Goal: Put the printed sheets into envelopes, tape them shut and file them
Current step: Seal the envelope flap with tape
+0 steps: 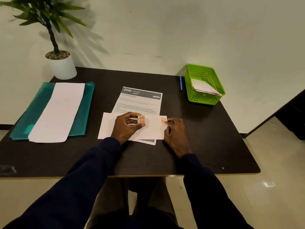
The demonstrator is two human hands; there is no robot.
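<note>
Inspector A: We find the envelope (132, 128) lying flat on the dark table (198, 146), long axis running left to right across us, on top of the printed sheet (140, 101). The sheet sticks out beyond its far edge and shows again at its near edge.

Inspector B: Hands?

Inspector A: The left hand (127, 126) rests over the envelope's middle, fingers closed around a small roll of tape (141, 120). The right hand (175, 131) sits at the envelope's right end, fingertips pinched on or pressing an orange piece (163, 120) there. We judge it the free tape end, though the view is too coarse to be sure.

Inspector B: So the deciding relation?

Inspector A: The run from roll to right end lies along the envelope's long axis. The right hand is nearer that end, the left nearer the roll.

Inspector B: Surroundings?

Inspector A: 1 green basket (204, 85) holding envelopes at far right, a blue pen (181, 83) just beside it, a teal folder (33, 113) with a white sheet (57, 111) at left, a potted plant (61, 63) behind. All well apart; nothing obstructs.
</note>
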